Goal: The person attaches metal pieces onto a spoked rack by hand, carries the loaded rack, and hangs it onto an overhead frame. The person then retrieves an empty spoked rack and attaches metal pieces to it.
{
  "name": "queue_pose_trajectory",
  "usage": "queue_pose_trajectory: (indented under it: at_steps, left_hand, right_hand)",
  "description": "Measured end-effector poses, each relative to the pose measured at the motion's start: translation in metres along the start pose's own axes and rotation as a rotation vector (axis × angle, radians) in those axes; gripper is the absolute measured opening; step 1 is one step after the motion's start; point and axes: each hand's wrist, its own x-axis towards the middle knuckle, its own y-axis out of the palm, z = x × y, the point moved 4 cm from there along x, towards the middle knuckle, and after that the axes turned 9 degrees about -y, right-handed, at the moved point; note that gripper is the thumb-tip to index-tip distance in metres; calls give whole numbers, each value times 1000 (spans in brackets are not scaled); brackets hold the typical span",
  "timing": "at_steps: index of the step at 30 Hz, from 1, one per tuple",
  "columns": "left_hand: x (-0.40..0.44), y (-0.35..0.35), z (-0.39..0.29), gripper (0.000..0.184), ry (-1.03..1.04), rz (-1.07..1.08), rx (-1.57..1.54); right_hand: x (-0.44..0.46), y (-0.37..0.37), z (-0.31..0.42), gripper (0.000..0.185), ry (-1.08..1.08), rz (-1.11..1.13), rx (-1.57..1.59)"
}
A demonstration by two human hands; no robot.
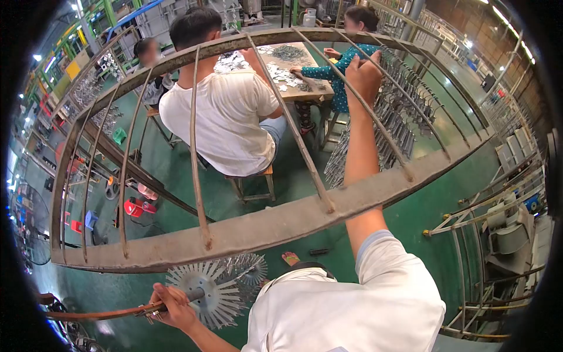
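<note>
My right arm reaches up past a curved metal frame (pixel 281 220) with thin crossbars. My right hand (pixel 363 76) is closed in a fist at one of its metal rods (pixel 406 92), near the upper rail; the exact grip is partly hidden. Low on the left, my left hand (pixel 173 306) is closed around the end of a brown curved bar (pixel 99 314). Small metal hooks (pixel 153 314) show just under those fingers. Right beside this hand are round metal pieces (pixel 205 296) with many radiating flat strips, mounted on a shaft.
A person in a white shirt (pixel 226 120) sits on a stool beyond the frame, at a table (pixel 319 88) with flat metal pieces. Another person in dotted sleeves (pixel 328 71) works there. Hanging metal parts (pixel 404 94) stand at right, near rack bars (pixel 460 264). Red boxes (pixel 135 207) lie left.
</note>
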Motion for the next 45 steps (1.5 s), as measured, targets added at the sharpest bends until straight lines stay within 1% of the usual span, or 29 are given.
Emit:
queue_pose_trajectory:
  at_steps: [3, 6, 9, 10, 11, 12, 15, 18, 21, 23, 25, 26, 29, 30, 31, 33, 34, 35, 37, 40, 42, 44, 45]
  left_hand:
    - [1, -3, 2, 52, 2, 25, 1]
    - [1, 1, -1, 52, -9, 27, 19]
    - [1, 1, 1, 52, -11, 5, 30]
    - [2, 1, 2, 52, -8, 4, 34]
    - [3, 1, 3, 52, -4, 4, 37]
    - [4, 1, 3, 52, -5, 4, 39]
    - [4, 0, 4, 52, -11, 3, 33]
    - [2, -4, 5, 51, -17, 1, 15]
    - [0, -2, 3, 50, -19, -12, -3]
    - [0, -4, 5, 49, -22, -21, -14]
    - [2, -8, 9, 48, -18, -10, -11]
    - [1, -9, 10, 48, -18, -7, -7]
    - [-1, -2, 7, 47, -28, -18, -13]
    - [-1, -4, 9, 45, -20, 8, -20]
    - [0, -5, 10, 45, -15, 23, -30]
    - [1, -8, 11, 44, -7, 42, -42]
    - [1, -8, 10, 44, -6, 33, -45]
    - [1, -9, 10, 44, -5, 22, -47]
    - [0, -8, 7, 44, -9, 23, -50]
    - [0, -5, 3, 43, 36, 57, -48]
    - [-1, -2, 1, 48, 2, 23, -16]
    - [-2, -1, -1, 49, -9, 5, 4]
    - [-2, 0, -1, 49, -6, 5, 8]
  right_hand:
    - [2, -5, 12, 54, 51, -40, -40]
    - [16, 0, 3, 38, -21, -179, -116]
    - [26, 5, -7, 29, -72, -234, -176]
    - [29, 10, -13, 24, -60, -288, -120]
    - [33, 16, -19, 23, -49, -344, -65]
    - [34, 16, -19, 26, -37, -401, -13]
    - [39, 19, -17, 27, 7, -432, -3]
    - [41, 18, -10, 27, -82, -519, -17]
    - [44, 21, -9, 28, -104, -512, 44]
    - [41, 22, -7, 27, -107, -412, 169]
    - [32, 5, 15, 27, -150, -334, 307]
    - [24, -3, 27, 24, -82, -241, 384]
    - [1, -14, 35, 23, -103, -174, 378]
    - [-8, -13, 25, 22, -157, -274, 242]
    - [-17, -10, 14, 22, -150, -243, 281]
    - [-42, -24, 17, 24, -130, -170, 367]
    - [-53, -29, 14, 24, -102, -92, 397]
    - [-66, -41, 23, 23, 44, 2, 396]
    - [-89, -47, 13, 20, 3, -15, 466]
    - [-133, -55, -1, 33, 151, 239, 563]
    - [-166, -63, 0, 33, 330, 321, 834]
    - [-205, -73, -7, 40, 515, 388, 1127]
    - [-223, -63, -38, 40, 442, 391, 1082]
